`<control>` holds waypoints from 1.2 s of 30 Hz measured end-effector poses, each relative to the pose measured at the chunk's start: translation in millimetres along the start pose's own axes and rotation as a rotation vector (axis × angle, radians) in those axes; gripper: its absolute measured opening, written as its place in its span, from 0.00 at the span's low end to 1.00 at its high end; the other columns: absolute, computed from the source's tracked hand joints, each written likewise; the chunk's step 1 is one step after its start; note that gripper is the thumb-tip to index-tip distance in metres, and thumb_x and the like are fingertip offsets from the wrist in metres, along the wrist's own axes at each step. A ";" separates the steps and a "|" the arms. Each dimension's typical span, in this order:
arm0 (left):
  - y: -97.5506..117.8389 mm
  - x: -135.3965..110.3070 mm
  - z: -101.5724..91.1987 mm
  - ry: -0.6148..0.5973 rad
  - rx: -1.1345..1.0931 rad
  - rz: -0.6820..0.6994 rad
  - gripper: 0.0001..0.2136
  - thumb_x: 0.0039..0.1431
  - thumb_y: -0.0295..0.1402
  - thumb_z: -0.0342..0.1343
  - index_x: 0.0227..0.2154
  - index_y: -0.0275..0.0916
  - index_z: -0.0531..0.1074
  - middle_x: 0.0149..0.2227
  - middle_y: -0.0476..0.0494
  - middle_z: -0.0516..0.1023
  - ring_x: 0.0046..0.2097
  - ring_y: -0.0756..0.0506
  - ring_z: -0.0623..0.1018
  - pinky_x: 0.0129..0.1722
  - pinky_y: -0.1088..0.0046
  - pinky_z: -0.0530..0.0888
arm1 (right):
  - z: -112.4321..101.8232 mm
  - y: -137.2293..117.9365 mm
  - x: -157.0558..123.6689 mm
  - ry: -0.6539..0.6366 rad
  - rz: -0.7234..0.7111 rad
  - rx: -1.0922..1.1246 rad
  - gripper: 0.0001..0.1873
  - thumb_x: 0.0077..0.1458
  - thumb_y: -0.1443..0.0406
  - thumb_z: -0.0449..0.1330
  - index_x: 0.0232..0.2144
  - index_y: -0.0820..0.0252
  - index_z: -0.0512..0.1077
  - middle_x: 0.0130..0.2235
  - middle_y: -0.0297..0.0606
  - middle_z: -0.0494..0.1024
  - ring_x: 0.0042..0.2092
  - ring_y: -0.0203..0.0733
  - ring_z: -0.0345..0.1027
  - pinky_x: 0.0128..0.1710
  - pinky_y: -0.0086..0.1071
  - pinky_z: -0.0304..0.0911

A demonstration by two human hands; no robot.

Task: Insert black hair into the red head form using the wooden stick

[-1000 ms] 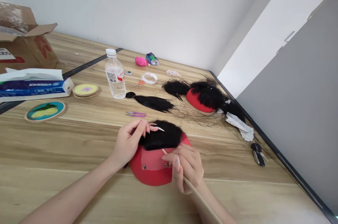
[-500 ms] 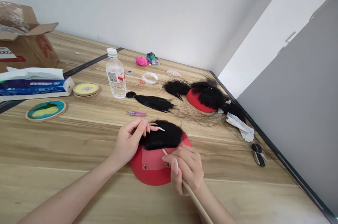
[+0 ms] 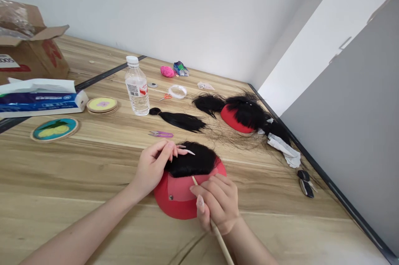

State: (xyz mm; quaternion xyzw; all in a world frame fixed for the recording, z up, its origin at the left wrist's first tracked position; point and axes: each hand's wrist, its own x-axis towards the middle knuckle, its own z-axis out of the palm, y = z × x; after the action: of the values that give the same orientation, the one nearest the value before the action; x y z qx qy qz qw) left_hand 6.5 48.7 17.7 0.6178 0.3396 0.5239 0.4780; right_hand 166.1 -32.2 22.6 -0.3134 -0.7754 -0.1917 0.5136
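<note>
A red dome-shaped block [image 3: 174, 198] lies on the wooden table [image 3: 77, 173] with a patch of black hair [image 3: 193, 161] on its far side. My left hand [image 3: 154, 167] rests on the left edge of that hair, thumb and fingers pinched together on strands of it. My right hand [image 3: 216, 202] is closed around a thin wooden stick [image 3: 218, 236], whose tip touches the red surface just below the hair.
Farther back lie a loose black hair bundle [image 3: 179, 120], purple snips [image 3: 160, 134], a water bottle [image 3: 136, 87], a second red block with hair [image 3: 241, 114], white cloth [image 3: 283, 148] and black clips [image 3: 304, 182]. A tissue pack [image 3: 40, 99], round coasters [image 3: 54, 128] and a cardboard box [image 3: 28, 55] sit left.
My right hand has slid slightly toward me and to the left with the stick. My left hand has stayed in place on the hair.
</note>
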 end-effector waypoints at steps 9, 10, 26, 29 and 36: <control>1.1 0.3 2.0 0.004 0.002 -0.010 0.18 0.64 0.39 0.51 0.19 0.39 0.61 0.25 0.49 0.70 0.36 0.43 0.82 0.37 0.73 0.76 | 0.2 -0.8 0.3 -0.019 -0.048 -0.047 0.17 0.65 0.72 0.45 0.30 0.67 0.71 0.21 0.37 0.71 0.21 0.37 0.58 0.21 0.35 0.50; 1.2 0.4 2.1 0.006 0.006 -0.010 0.18 0.64 0.39 0.51 0.19 0.39 0.61 0.25 0.49 0.70 0.36 0.43 0.82 0.37 0.73 0.76 | -0.2 -0.8 0.0 -0.027 -0.047 -0.051 0.17 0.66 0.72 0.45 0.31 0.67 0.71 0.22 0.37 0.71 0.21 0.37 0.58 0.21 0.35 0.50; 4.0 -0.3 3.2 0.027 0.027 -0.023 0.17 0.63 0.39 0.51 0.19 0.40 0.62 0.24 0.49 0.70 0.36 0.43 0.81 0.37 0.73 0.76 | 0.3 -2.3 -4.8 -0.027 -0.039 -0.078 0.15 0.66 0.70 0.47 0.33 0.68 0.72 0.21 0.37 0.71 0.21 0.37 0.60 0.20 0.35 0.51; 3.5 -0.3 3.0 0.019 0.023 -0.014 0.17 0.63 0.39 0.51 0.19 0.40 0.61 0.24 0.49 0.70 0.36 0.44 0.81 0.37 0.73 0.76 | 1.0 -3.1 -4.4 -0.013 -0.034 -0.077 0.14 0.65 0.72 0.47 0.31 0.67 0.71 0.21 0.37 0.72 0.20 0.36 0.58 0.19 0.35 0.50; 3.0 0.8 2.7 0.007 0.024 0.010 0.17 0.64 0.36 0.50 0.19 0.40 0.62 0.24 0.49 0.70 0.35 0.46 0.81 0.36 0.76 0.75 | 1.0 -4.3 -2.7 -0.013 -0.018 -0.082 0.14 0.63 0.73 0.48 0.30 0.66 0.72 0.20 0.37 0.72 0.20 0.36 0.57 0.20 0.35 0.50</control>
State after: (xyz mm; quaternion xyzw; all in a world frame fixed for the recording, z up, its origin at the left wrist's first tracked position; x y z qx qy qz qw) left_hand 9.0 47.9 20.8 0.6234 0.3444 0.5245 0.4666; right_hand 163.2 -35.5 19.8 -0.3283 -0.7729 -0.2259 0.4937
